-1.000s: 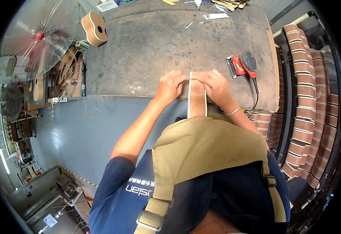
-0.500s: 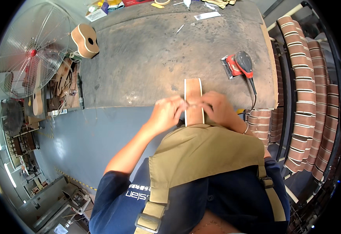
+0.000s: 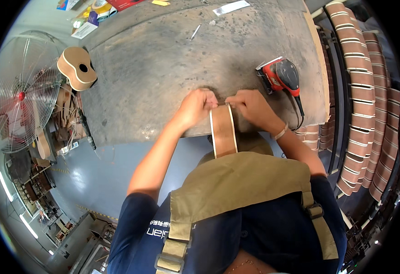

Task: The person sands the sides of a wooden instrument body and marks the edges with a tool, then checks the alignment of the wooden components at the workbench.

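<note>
A curved wooden strip (image 3: pixel 223 130) with pale edges stands out from the bench (image 3: pixel 154 109) toward my olive apron (image 3: pixel 241 182). My left hand (image 3: pixel 197 106) is closed at the left of the strip's far end. My right hand (image 3: pixel 251 106) is closed at the right of that same end, its fingertips bent inward. Something thin crosses the strip between my fingertips, too small to make out. Just beyond my right hand lies a red and black sander (image 3: pixel 280 73) with its cord hanging over the bench edge.
A small guitar body (image 3: pixel 75 68) sits at the bench's left beside a fan (image 3: pixel 21 96). A white strip (image 3: pixel 231 7), a thin rod (image 3: pixel 195 31) and boxes (image 3: pixel 84 29) lie farther back. Racks of banded brown rolls (image 3: pixel 355 100) stand right, blue floor (image 3: pixel 85 173) lower left.
Half a second ago my hands were nearer me, blurred partway along the strip. They have moved away again to its far end. The whole view has also shifted.
</note>
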A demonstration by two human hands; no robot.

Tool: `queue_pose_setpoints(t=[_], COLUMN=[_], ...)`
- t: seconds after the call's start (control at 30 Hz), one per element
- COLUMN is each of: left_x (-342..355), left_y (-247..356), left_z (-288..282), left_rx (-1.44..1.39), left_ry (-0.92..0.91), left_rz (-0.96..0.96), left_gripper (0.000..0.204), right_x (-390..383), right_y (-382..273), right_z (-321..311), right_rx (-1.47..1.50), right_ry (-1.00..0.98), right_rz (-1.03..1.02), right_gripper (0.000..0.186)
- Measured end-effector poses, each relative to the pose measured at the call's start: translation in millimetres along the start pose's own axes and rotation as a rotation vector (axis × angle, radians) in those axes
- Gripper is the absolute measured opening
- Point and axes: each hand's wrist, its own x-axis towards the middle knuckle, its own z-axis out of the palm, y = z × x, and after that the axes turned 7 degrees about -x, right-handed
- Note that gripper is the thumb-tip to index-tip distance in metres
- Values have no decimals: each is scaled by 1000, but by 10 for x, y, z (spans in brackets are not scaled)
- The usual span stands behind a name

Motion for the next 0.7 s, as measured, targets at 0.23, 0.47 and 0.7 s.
queue_pose_setpoints(t=[0.23,0.47,0.7], left_x=[-485,-291,-835], left_y=[181,92,-58], left_z=[259,187,477], left_rx=[303,198,398], left_ry=[350,313,264], left_rz=[401,320,658], left_gripper=[22,12,9], right_x=[-328,-129,-639], right_y=[-206,-36,-92], right_z=[50,-40,194], right_rx=[-84,-103,-186], right_ry=[230,39,313], right_rz=[-251,-182,-449], right_gripper=[31,39,36])
